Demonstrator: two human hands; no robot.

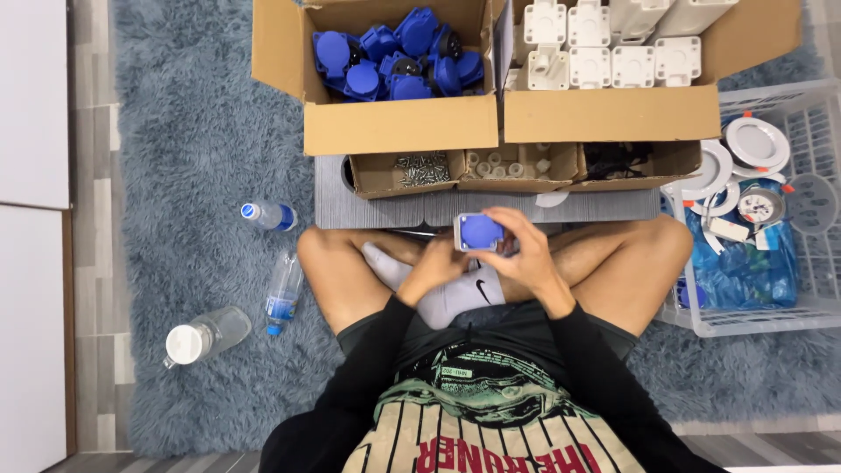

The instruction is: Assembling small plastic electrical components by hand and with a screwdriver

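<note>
Two hands: both meet over the crossed legs, just below the grey board [377, 210].
Right hand [524, 254]: fingers curled around the blue-capped socket [480, 232], gripping its right side.
Left hand [434, 265]: fingers bunched and pressed at the socket's lower left edge; what they pinch cannot be told.
Socket: one, with a grey square body and a round blue lid, held just below the grey board's front edge.
Large boxes: two beyond the board, the left cardboard box [399, 123] heaped with blue sockets, too tangled to count, and the right cardboard box [613, 114] holding white square housings, about eight showing.
Small trays: three on the board, one with screws [422, 168], one with white rings [504, 165], one with dark parts [613, 160].
Bottles: three clear plastic bottles [282, 293] on the shaggy rug, left of the board.
Basket: one white wire basket [819, 289] right of the board, with round white lamp fittings and blue bags.
</note>
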